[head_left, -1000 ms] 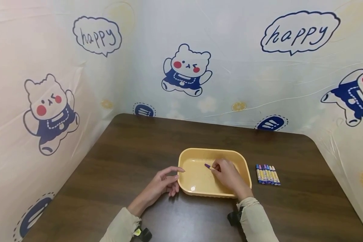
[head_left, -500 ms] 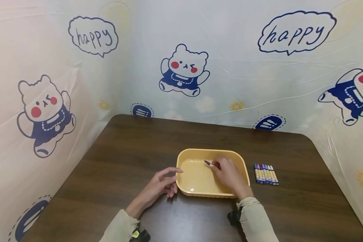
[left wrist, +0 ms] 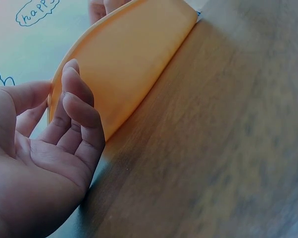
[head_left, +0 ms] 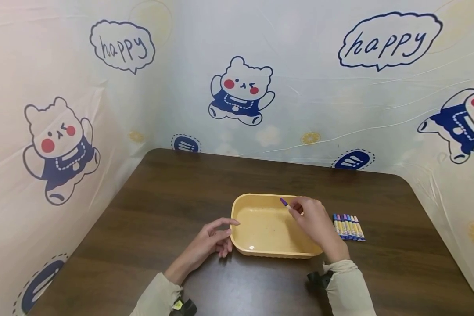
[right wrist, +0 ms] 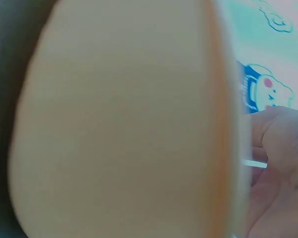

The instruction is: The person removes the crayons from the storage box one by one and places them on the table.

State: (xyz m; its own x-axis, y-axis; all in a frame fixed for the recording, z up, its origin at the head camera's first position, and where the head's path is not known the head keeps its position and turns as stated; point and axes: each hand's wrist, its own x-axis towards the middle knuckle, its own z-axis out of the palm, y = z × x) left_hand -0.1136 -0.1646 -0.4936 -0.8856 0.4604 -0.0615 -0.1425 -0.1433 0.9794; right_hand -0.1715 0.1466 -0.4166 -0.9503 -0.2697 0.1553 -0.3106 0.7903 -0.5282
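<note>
A yellow tray [head_left: 260, 255] stands on the dark wooden table. My left hand [head_left: 210, 242] holds its left rim, index finger reaching over the edge; in the left wrist view the other fingers [left wrist: 87, 116] curl against the outer wall. Above the tray's right part, my right hand [head_left: 314, 219] pinches a purple-tipped crayon [head_left: 285, 203] between thumb and fingers, tip pointing up and left. In the right wrist view, the blurred tray wall [right wrist: 119, 119] covers much of the frame and part of my right hand [right wrist: 282, 163].
Several crayons [head_left: 349, 228] with blue, pink and purple tips lie side by side right of the tray. The brown table [head_left: 181, 188] extends around it. A printed curtain [head_left: 308, 87] hangs behind and along both sides.
My right hand has moved up and to the right with the crayon, from inside the tray to above its right part. The left hand stays at the rim.
</note>
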